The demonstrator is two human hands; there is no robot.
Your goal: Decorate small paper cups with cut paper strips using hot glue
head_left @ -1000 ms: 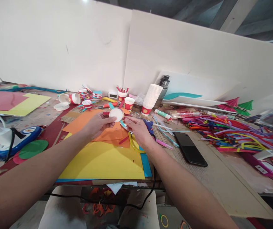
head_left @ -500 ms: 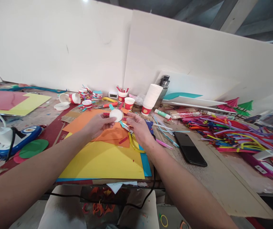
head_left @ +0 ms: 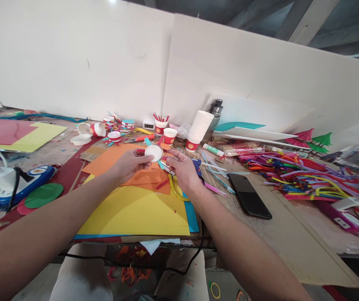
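My left hand (head_left: 131, 164) pinches the left side of a round white cut-down paper cup (head_left: 153, 153), with red on its side and blue and orange paper tabs sticking out. My right hand (head_left: 182, 168) is closed at the cup's right edge, fingertips against it; the exact grip is partly hidden. Both hands are above orange paper (head_left: 104, 161) and a yellow sheet (head_left: 135, 211). Scissors with yellow handles (head_left: 173, 190) lie beneath the right hand. A blue glue gun (head_left: 197, 166) is just past it, partly covered.
A leaning stack of paper cups (head_left: 199, 129) stands behind, beside a dark bottle (head_left: 216, 113). Similar cut cups (head_left: 114, 136) sit at the back left. A phone (head_left: 250, 195) and pipe cleaners (head_left: 307, 177) lie right; a blue power strip (head_left: 25, 186) lies left. A black cable (head_left: 194, 259) hangs in front.
The cut-down cup has shifted and turned very slightly between my hands. My right fingers have moved a little at its edge; the rest looks the same.
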